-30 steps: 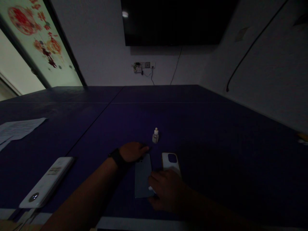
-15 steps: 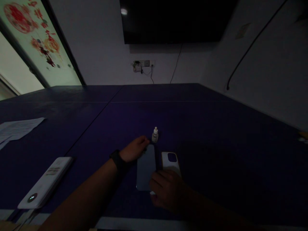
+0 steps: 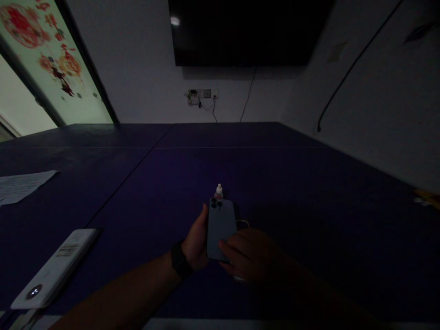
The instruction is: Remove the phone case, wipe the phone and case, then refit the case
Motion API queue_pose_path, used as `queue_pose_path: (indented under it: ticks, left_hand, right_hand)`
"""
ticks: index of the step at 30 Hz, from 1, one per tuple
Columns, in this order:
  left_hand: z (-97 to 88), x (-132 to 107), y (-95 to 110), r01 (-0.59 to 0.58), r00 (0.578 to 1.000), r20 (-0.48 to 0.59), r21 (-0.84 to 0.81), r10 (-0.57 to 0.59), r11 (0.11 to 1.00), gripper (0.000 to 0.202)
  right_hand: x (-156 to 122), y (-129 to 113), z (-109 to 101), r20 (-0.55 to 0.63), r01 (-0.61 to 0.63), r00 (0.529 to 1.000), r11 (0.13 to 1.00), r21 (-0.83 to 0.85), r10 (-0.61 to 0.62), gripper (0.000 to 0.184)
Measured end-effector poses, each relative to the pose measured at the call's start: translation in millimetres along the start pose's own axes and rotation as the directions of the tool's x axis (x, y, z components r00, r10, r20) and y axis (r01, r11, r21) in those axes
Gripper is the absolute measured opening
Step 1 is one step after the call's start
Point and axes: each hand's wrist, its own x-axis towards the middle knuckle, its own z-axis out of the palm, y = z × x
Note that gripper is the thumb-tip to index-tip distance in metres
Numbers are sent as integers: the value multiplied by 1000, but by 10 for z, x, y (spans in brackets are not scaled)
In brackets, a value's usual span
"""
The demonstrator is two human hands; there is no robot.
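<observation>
A blue-grey smartphone (image 3: 220, 229) with a dark triple camera stands tilted up, its back facing me. My left hand (image 3: 195, 239) grips its left edge, and my right hand (image 3: 250, 254) lies with its fingers across the lower right of its back. Just beyond the top of the phone is a small dropper bottle (image 3: 219, 192) with a white cap. The phone hides most of a white phone case (image 3: 243, 223), with only a sliver of its rim showing. A small white item (image 3: 239, 278) shows under my right hand; what it is stays unclear.
The dark blue table (image 3: 220, 169) is made of joined panels. A white power bank (image 3: 57, 268) lies at the near left, and a paper sheet (image 3: 24, 187) at the left edge. The table's far side meets a wall with a socket panel (image 3: 202, 96) and a dark wall-mounted screen (image 3: 247, 32).
The smartphone has risen from the table into both hands and now covers most of the white case. My left hand has moved to its left edge.
</observation>
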Motion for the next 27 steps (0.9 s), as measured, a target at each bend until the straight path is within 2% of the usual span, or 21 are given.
queue_pose_path:
  ticks: [3, 5, 7, 10, 12, 14, 17, 22, 25, 27]
  left_hand:
    - [-39, -24, -101, 117, 990, 83, -53, -113, 992, 76]
    - [-73, -12, -115, 85, 995, 59, -89, -80, 992, 69]
    - [-94, 9, -115, 49, 998, 42, -125, -44, 991, 61]
    - [-80, 23, -127, 70, 994, 97, -145, -56, 987, 64]
    - [-48, 13, -142, 67, 992, 113, -157, -50, 985, 66]
    - [-15, -2, -156, 55, 994, 102, -175, -38, 983, 65]
    - [-3, -10, -177, 73, 993, 101, -159, -57, 985, 68]
    - [-117, 3, -255, 149, 989, 6, -74, -149, 986, 73]
    - [-168, 19, -277, 119, 993, -18, -73, -121, 990, 71]
    - [-159, 28, -252, 45, 998, -30, -110, -49, 993, 61]
  right_hand:
    - [28, 51, -119, 54, 31, 998, 995, 99, -36, 25]
    - [42, 105, -231, 89, -59, 995, 966, 252, 38, 32]
    - [52, 200, -327, 96, -202, 979, 906, 372, 179, 31]
    - [75, 401, -359, -30, -385, 907, 853, 352, 421, 32]
    - [102, 521, -301, -132, -428, 866, 852, 303, 482, 33]
    - [129, 594, -203, -166, -417, 865, 862, 288, 473, 29]
    - [150, 610, -17, -137, -402, 883, 873, 278, 450, 17]
    - [160, 536, 252, -65, -437, 879, 853, 287, 472, 17]
    - [186, 445, 268, -13, -395, 903, 841, 371, 430, 20]
    - [203, 359, 209, 56, -305, 948, 841, 448, 315, 20]
